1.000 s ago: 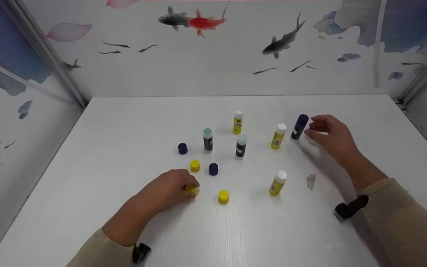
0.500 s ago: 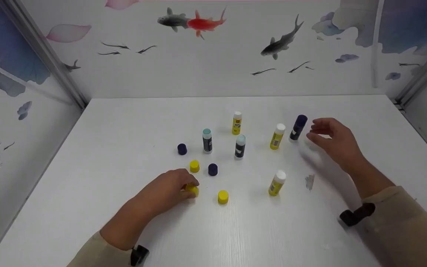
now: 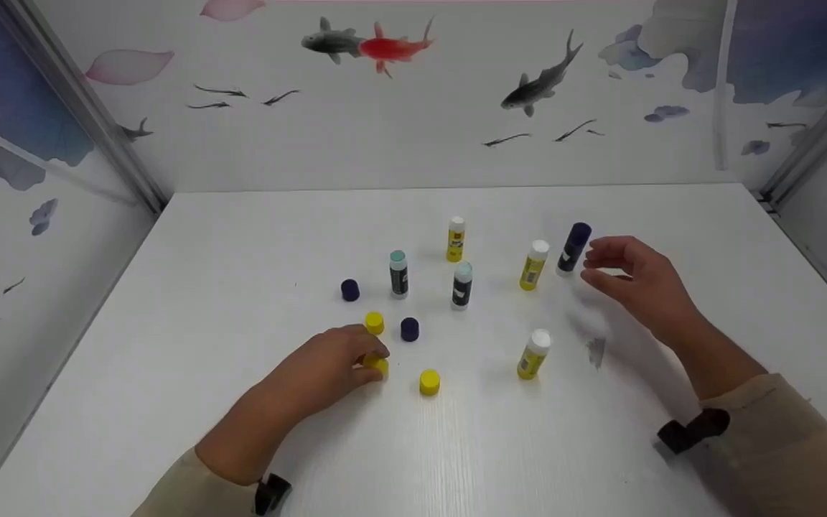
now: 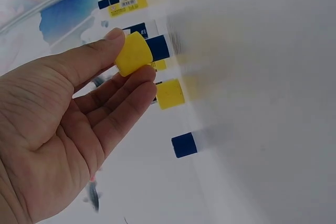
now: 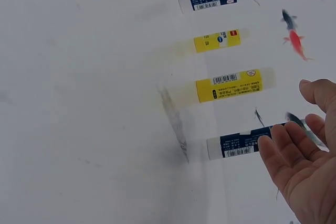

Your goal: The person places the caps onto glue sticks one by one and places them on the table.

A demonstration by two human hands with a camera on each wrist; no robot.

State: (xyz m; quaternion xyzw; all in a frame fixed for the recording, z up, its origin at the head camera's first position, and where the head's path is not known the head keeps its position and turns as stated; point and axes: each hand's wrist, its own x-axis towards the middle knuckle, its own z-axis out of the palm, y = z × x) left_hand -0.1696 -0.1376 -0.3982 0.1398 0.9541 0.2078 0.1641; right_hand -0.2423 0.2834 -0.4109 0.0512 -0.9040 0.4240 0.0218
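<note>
Over the last second the change is mostly on my right: the right grip, a bare hand, eases inward and a little lower, bringing it just beside the navy-capped glue stick. Its thumb and fingers stand apart with nothing between them; I cannot tell whether a fingertip touches the stick, which stands upright on the bench.

My left grip barely moves, drifting slightly rightward, clamped on the held yellow cap between thumb and fingers. Whether that cap clears the bench, I cannot tell.

For the work, I judge the cap secured and the stick not yet. All else keeps its place: the rear yellow cap beyond the left grip, the front yellow cap to its right, the left navy cap, the right navy cap, and five bare-topped sticks: the left navy glue stick, the right navy glue stick, the rear yellow glue stick, the middle yellow glue stick and the front yellow glue stick. I count five caps off, one on.
</note>
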